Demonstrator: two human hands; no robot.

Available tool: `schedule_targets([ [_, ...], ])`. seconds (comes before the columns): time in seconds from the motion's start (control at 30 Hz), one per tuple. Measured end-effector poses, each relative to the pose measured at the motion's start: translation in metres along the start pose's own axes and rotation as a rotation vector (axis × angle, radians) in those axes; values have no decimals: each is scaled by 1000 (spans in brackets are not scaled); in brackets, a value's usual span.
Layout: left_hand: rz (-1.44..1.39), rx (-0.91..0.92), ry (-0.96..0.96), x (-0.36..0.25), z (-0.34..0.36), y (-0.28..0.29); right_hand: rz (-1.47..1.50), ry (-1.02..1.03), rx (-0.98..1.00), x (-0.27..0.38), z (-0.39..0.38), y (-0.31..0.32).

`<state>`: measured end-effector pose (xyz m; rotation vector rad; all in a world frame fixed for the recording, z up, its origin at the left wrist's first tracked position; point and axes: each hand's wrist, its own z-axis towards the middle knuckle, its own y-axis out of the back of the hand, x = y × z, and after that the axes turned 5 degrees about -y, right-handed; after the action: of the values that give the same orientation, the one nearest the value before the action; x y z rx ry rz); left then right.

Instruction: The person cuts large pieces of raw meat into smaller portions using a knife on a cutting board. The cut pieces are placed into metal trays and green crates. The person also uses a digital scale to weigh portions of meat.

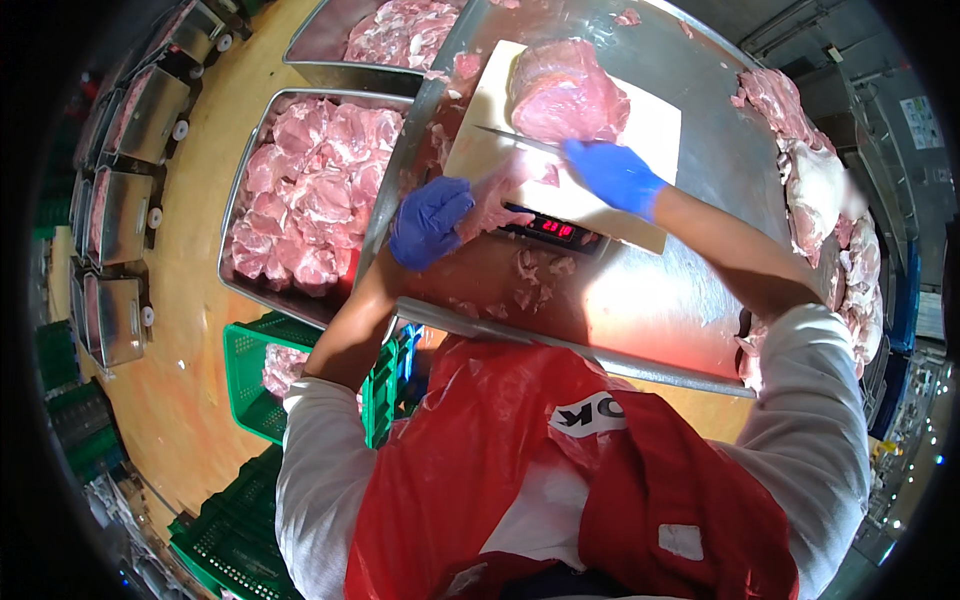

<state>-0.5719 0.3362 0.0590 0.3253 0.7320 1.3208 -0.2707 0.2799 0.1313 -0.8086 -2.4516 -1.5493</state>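
Note:
In a blue glove, my right hand [612, 178] is closed round a knife [510, 138], its thin blade pointing left over the white cutting board [650, 110]. Just beyond the blade, a large boneless piece of pink raw meat [568, 95] rests on the board. My left hand [432, 222], also gloved in blue, grips a pale strip of meat [492, 200] at the board's left edge. The strip hangs between my hand and the board, partly blurred. Under the near edge of the board shows a scale [552, 228] with a lit red display.
A metal tub [232, 215] full of meat pieces stands left of the steel table [640, 320], with another tub [300, 45] behind it. Large cuts [815, 180] lie along the table's right edge. Scraps [532, 280] litter the near side. Below is a green crate [240, 375].

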Motion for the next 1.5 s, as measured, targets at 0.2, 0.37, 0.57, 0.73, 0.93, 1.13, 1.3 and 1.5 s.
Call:
schedule_targets([
  [0.2, -144, -330, 250, -67, 34, 14, -128, -343, 237, -190, -73, 17],
  [0.37, -208, -160, 640, -20, 86, 98, -436, 192, -304, -228, -140, -8],
  [0.57, 122, 137, 806, 144, 215, 234, 168, 126, -723, -180, -135, -70],
  [0.73, 585, -145, 602, 196, 269, 204, 704, -213, -775, -182, -162, -107],
  [0.93, -49, 687, 760, 184, 270, 2, 875, -330, -878, -190, -196, -110],
  [1.13, -206, 574, 909, 177, 229, -63, 849, -374, -936, -207, -227, -103],
  [1.3, -331, 700, 1295, 137, 236, -71, 949, -326, -904, -197, -180, -73],
  [1.5, -419, 609, 1208, 113, 227, -92, 1208, -39, -596, -161, -76, -2],
])
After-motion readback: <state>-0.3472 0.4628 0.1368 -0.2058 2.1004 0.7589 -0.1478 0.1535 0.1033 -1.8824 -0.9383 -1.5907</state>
